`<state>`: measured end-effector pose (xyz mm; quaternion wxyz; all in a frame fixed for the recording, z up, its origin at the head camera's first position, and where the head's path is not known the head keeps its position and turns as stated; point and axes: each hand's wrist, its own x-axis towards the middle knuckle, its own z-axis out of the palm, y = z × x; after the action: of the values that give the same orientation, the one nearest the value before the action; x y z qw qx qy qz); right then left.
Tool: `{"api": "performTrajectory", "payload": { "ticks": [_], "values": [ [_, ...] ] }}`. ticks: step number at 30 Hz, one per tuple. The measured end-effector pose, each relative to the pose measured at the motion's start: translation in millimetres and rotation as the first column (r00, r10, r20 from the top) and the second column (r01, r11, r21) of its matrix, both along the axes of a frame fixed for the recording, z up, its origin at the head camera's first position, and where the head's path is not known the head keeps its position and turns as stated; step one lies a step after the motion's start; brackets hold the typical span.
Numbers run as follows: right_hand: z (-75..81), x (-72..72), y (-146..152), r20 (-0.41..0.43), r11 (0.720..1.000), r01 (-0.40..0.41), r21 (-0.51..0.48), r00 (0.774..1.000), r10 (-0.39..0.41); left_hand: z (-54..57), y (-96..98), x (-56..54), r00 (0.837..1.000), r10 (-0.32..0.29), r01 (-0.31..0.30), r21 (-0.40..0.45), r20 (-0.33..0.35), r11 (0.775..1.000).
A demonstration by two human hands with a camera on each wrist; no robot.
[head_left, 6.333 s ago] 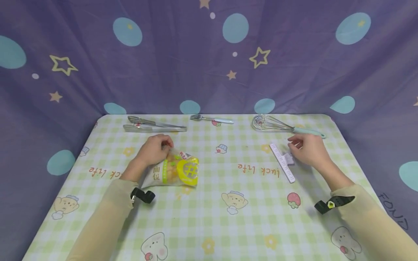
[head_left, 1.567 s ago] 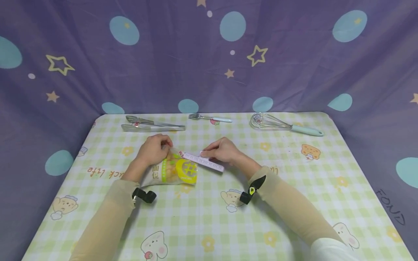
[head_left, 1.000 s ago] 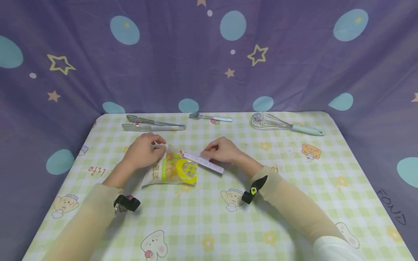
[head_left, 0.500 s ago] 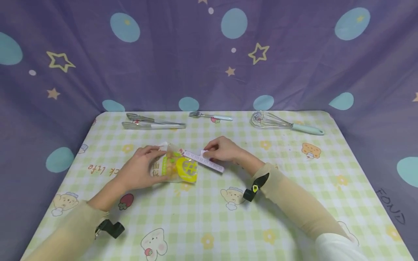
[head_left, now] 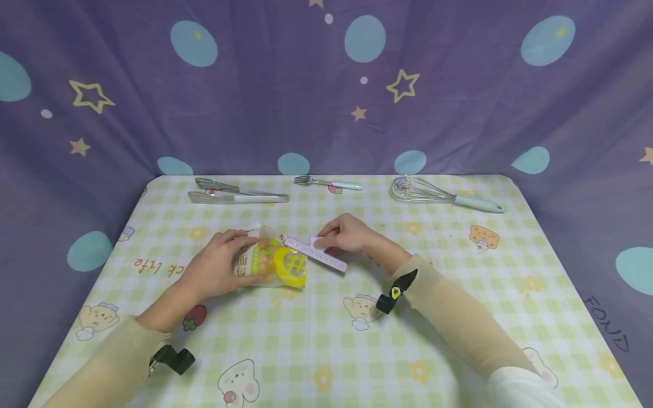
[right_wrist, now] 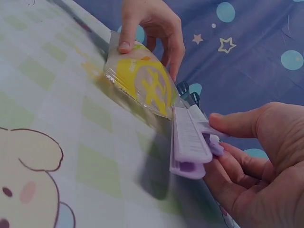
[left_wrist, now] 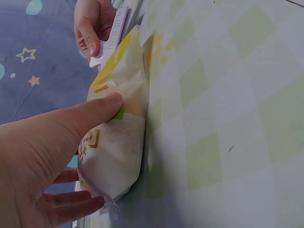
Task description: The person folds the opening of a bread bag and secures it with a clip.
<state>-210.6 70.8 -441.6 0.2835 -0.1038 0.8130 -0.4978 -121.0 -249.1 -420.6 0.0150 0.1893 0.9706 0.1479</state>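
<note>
A clear and yellow plastic bag of bread [head_left: 292,269] lies left of the table's middle. My left hand [head_left: 216,263] holds it by its left end, the thumb [left_wrist: 102,111] on the near side and the other fingers on the far side. With thumb and fingers my right hand [head_left: 349,233] pinches the handle of a pale lilac bag clip [head_left: 321,258]. The clip's long bars [right_wrist: 190,137] stand a little apart at the near end. Their far end is right at the bag's upper right corner, overlapping it in the right wrist view.
Along the back edge lie metal tongs [head_left: 240,195], a fork [head_left: 329,183] with a pale blue handle and a whisk [head_left: 444,195] with a mint handle. A purple patterned curtain [head_left: 316,113] rises behind the checked tablecloth [head_left: 285,351].
Earlier my right hand brought the clip left from the right side to the bag. My left hand has since shifted from the bag's upper corner to grasp its left end.
</note>
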Motion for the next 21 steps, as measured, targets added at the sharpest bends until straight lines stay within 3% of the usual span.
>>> {"api": "performTrajectory", "payload": {
  "ticks": [6, 21],
  "values": [
    [-7.7, -5.1, -4, 0.046, 0.998, 0.016, -0.059, 0.999, -0.013, -1.4, -1.0, 0.5, 1.000, 0.005, -0.005, -0.004, -0.010, 1.000],
    [-11.8, -13.3, -14, 0.063, 0.993, 0.018, -0.120, 0.998, -0.011, 0.6, 0.2, -1.9, 1.000, 0.000, 0.000, -0.004, 0.002, 1.000]
  ]
}}
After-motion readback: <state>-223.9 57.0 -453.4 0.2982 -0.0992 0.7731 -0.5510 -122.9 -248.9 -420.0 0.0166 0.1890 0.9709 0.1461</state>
